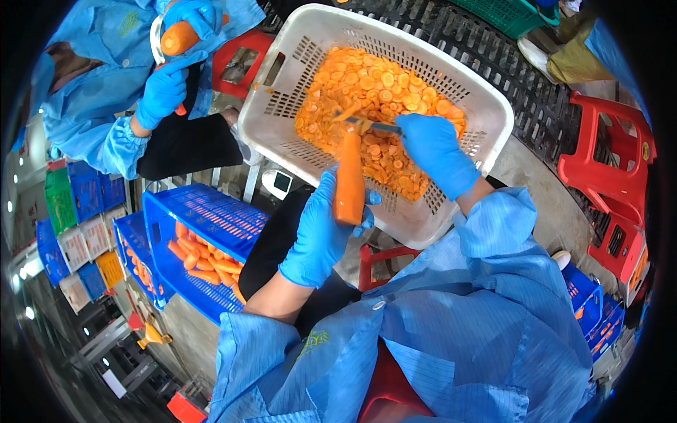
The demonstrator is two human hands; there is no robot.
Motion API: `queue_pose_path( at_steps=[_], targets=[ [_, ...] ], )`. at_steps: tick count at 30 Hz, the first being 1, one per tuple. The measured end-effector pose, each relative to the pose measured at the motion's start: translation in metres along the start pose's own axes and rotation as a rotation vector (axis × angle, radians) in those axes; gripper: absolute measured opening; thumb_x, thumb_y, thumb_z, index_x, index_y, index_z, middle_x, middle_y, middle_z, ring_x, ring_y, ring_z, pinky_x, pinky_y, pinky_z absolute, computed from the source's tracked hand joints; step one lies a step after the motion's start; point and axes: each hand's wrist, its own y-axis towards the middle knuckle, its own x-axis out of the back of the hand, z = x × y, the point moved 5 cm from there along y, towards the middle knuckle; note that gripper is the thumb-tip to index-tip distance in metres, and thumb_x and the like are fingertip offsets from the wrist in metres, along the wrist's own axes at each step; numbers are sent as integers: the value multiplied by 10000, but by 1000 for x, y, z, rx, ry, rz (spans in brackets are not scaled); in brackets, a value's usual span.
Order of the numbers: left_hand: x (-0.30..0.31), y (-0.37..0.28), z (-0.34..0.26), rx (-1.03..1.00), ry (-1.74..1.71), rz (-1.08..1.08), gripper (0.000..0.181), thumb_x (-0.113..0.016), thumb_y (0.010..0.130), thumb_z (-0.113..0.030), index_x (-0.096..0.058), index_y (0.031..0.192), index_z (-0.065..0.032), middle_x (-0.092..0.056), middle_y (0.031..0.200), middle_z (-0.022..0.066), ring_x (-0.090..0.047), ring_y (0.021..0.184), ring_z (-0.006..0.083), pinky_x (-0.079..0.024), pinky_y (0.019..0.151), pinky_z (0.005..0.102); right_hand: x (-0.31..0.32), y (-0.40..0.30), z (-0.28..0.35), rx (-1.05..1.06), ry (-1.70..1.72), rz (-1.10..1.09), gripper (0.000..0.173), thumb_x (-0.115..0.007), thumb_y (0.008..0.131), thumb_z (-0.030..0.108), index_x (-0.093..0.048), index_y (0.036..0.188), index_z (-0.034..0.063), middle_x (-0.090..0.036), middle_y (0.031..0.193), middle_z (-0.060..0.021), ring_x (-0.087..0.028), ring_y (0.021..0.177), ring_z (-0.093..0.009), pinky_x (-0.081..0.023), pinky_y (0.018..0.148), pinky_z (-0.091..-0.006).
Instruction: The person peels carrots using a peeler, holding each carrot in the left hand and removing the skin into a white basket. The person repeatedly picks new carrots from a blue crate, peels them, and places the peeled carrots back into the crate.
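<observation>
My left hand [322, 227], in a blue glove, holds a peeled carrot [350, 180] by its thick end, tilted up over the near rim of a white plastic basket [418, 235]. In my gloved right hand [431, 150] is a peeler or similar bladed tool [378, 127], its dark strip reaching left across the carrot's far tip. Orange shavings cling to the tool there. Carrot slices and peelings [386, 90] fill the bottom of the basket below both hands. My fingers hide the tool's grip.
A co-worker at the upper left holds a carrot [180, 38] and a peeler [157, 39]. A blue crate [206, 198] of carrots stands left of my knees, another beside it. Red plastic stools [603, 158] stand at the right; dark slotted flooring [455, 42] lies beyond the basket.
</observation>
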Motion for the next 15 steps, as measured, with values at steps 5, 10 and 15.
queue_pose_path(
  at_steps=[5,10,15],
  targets=[
    [6,3,-5,-4,-46,109,440,-297,981,-413,-445,1209,-68,-612,889,199,-523,585,255,-387,475,307,18,1,4,-78,200,-49,109,-606,782,185,-628,885,155,-630,738,-84,-620,661,-285,-478,562,-407],
    [10,9,-6,-23,-23,-54,441,-300,974,-431,-447,1199,-81,-611,923,200,-531,615,254,-392,482,307,19,-19,45,299,385,-64,215,-642,728,139,-630,938,182,-637,796,-35,-628,681,-246,-486,555,-362],
    [12,7,-6,-80,16,-102,428,-307,973,-429,-456,1179,-84,-615,924,191,-542,625,251,-388,480,304,18,-28,57,374,225,-40,220,-634,717,122,-620,925,193,-620,786,-20,-617,672,-246,-467,517,-364]
  ],
)
